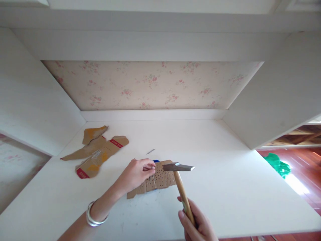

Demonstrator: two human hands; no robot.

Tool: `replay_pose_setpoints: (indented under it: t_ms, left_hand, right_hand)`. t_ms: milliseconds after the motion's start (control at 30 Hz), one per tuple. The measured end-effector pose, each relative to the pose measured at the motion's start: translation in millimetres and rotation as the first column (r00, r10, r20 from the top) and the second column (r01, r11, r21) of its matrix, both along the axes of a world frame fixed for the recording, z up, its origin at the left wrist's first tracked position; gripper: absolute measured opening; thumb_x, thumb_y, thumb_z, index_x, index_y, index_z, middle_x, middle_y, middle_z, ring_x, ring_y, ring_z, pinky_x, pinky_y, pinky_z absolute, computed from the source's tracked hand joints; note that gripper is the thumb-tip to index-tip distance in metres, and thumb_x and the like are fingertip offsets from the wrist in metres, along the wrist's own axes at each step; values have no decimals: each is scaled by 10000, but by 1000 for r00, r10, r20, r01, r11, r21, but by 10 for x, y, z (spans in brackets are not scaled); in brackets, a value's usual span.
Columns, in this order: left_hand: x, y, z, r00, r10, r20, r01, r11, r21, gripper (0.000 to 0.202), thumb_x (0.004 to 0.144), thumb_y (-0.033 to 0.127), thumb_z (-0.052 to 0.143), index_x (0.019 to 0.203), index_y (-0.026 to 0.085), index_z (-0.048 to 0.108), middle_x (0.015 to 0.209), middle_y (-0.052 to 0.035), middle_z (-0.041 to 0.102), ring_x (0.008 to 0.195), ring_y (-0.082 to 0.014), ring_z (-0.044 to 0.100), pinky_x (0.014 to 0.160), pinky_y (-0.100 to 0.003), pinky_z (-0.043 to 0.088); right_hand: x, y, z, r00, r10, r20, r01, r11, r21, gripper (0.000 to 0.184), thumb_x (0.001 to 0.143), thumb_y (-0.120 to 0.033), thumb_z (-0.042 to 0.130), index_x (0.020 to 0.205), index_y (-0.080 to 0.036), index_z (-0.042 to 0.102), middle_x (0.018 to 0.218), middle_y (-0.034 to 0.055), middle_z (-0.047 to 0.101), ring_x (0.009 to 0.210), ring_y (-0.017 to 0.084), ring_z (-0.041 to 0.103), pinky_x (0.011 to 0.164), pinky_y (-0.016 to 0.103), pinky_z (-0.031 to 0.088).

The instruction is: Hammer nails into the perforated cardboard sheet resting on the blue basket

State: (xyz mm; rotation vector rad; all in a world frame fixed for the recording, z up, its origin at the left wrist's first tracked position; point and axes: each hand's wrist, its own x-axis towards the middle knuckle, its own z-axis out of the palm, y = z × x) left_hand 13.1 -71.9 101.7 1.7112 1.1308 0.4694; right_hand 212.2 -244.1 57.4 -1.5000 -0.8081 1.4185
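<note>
My right hand (197,221) is wrapped round the wooden handle of a hammer (184,194), whose steel head hangs over the right part of a piece of cardboard (163,179) full of small holes. The thumb and fingers of my left hand (139,172) are pinched together above the cardboard's left part; what they hold, if anything, is too small or hidden to make out. A bit of something blue (155,161) shows at the cardboard's back edge. Behind it, a thin metal piece that looks like a nail (150,151) lies on the white surface.
Several torn cardboard scraps (101,152) lie at the back left of the white tabletop (240,187). White side panels (281,90) and a papered back wall (160,85) enclose it. Past its right edge, something green (277,165) lies on the reddish wooden floor (309,167).
</note>
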Motion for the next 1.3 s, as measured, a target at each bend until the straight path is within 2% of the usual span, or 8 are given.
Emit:
replay_pose_setpoints:
  t_ms: [233, 367, 433, 567, 733, 933, 1067, 1300]
  left_hand:
    - [35, -16, 42, 998, -24, -60, 30, 995, 96, 148, 827, 312, 621, 888, 235, 732, 901, 3, 777, 870, -175, 723, 815, -243, 535]
    - [39, -33, 85, 995, -24, -92, 38, 987, 156, 159, 841, 344, 606, 842, 228, 716, 862, -17, 778, 838, -194, 723, 772, -263, 527]
    - [40, -40, 101, 993, -9, -116, 32, 981, 191, 154, 837, 344, 610, 802, 228, 706, 835, -20, 777, 812, -199, 722, 743, -266, 520]
    - [37, -38, 98, 994, -8, -112, 29, 982, 186, 153, 836, 344, 612, 803, 231, 710, 866, -20, 779, 824, -200, 722, 740, -264, 513]
    - [33, -33, 65, 996, -10, -91, 25, 986, 164, 155, 833, 340, 614, 863, 240, 728, 904, -15, 781, 847, -199, 721, 752, -266, 516]
    - [33, -36, 83, 999, -16, -49, 23, 990, 140, 140, 831, 306, 603, 832, 229, 720, 901, -6, 781, 838, -192, 723, 749, -257, 519]
    - [24, -30, 70, 998, -31, -47, 37, 990, 136, 149, 834, 310, 602, 862, 234, 727, 916, -10, 781, 863, -195, 723, 767, -257, 519]
    - [17, -35, 58, 999, -23, -22, 25, 992, 124, 144, 833, 307, 597, 850, 240, 723, 901, -4, 780, 843, -197, 722, 728, -258, 522]
  right_hand:
    - [-76, 142, 186, 993, 93, 69, -97, 994, 59, 611, 843, -684, 528, 1163, -167, 582, 542, -110, 298, 391, 61, 259, 342, 188, 164]
    - [-95, 225, 220, 973, 174, 150, -188, 978, 85, 593, 867, -655, 501, 1176, -158, 591, 550, -101, 313, 393, 62, 226, 343, 206, 140]
    - [-98, 252, 218, 953, 195, 230, -221, 971, 94, 584, 884, -640, 477, 1186, -156, 600, 547, -98, 312, 399, 77, 265, 354, 218, 173]
    - [-99, 283, 190, 910, 171, 378, -231, 966, 117, 547, 897, -604, 474, 1169, -155, 629, 549, -80, 351, 459, 121, 392, 412, 234, 294]
    - [-105, 273, 141, 898, 188, 399, -239, 968, 82, 621, 891, -644, 437, 1190, -134, 629, 545, -84, 341, 440, 118, 348, 399, 242, 270]
    - [-108, 246, 132, 881, 113, 460, -197, 971, 138, 605, 866, -641, 496, 1152, -140, 675, 552, -70, 376, 468, 127, 369, 445, 253, 319]
    - [-117, 235, 115, 888, 113, 445, -178, 978, 107, 673, 862, -683, 461, 1181, -127, 664, 532, -78, 350, 431, 119, 330, 416, 251, 302]
    - [-134, 245, 128, 873, 84, 481, -181, 971, 159, 595, 843, -646, 527, 1104, -140, 700, 548, -50, 419, 478, 138, 381, 477, 260, 384]
